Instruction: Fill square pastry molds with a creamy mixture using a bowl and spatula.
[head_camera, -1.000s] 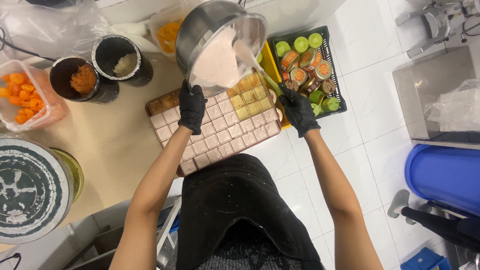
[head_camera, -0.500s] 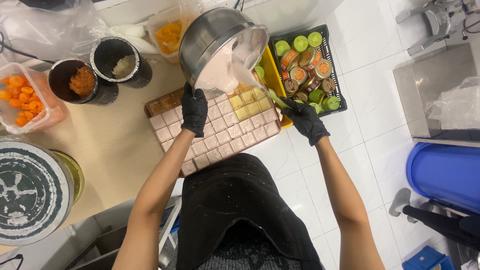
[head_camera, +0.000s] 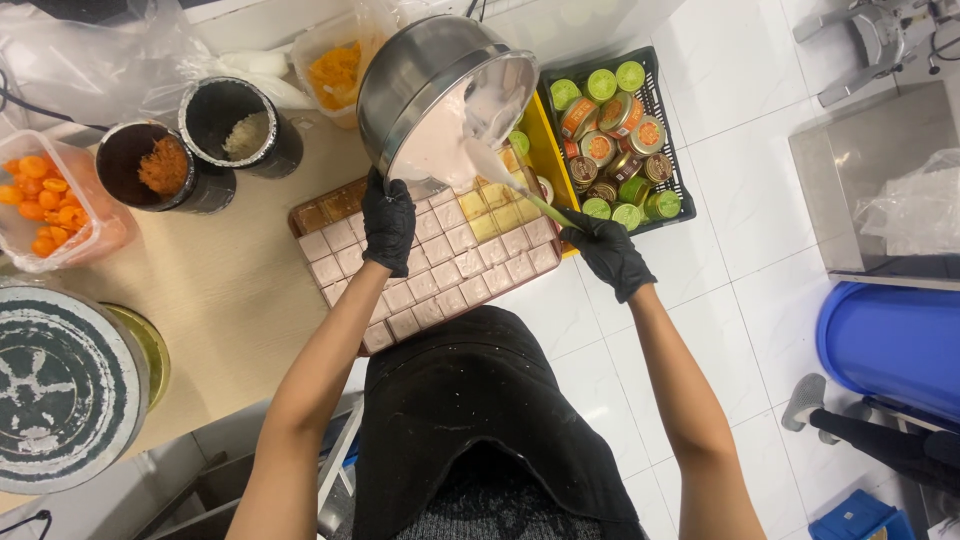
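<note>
A steel bowl (head_camera: 440, 90) is tipped steeply over a grid mould (head_camera: 430, 260) on the tabletop (head_camera: 220, 290); pale pink batter coats its inside. The mould's cells are mostly filled pink, with several yellow ones at its far right. The left hand (head_camera: 388, 222), in a black glove, is clamped on the bowl's lower rim, directly above the mould. The right hand (head_camera: 608, 255), also gloved, is closed around the handle of a spatula (head_camera: 510, 180) whose blade reaches into the bowl's mouth. Behind the mould stand two black tubs (head_camera: 200, 150), one with orange shreds, one with pale shreds. A clear box (head_camera: 50, 200) at left holds orange pieces. A black crate (head_camera: 615, 135) to the right holds small lidded jars.
</note>
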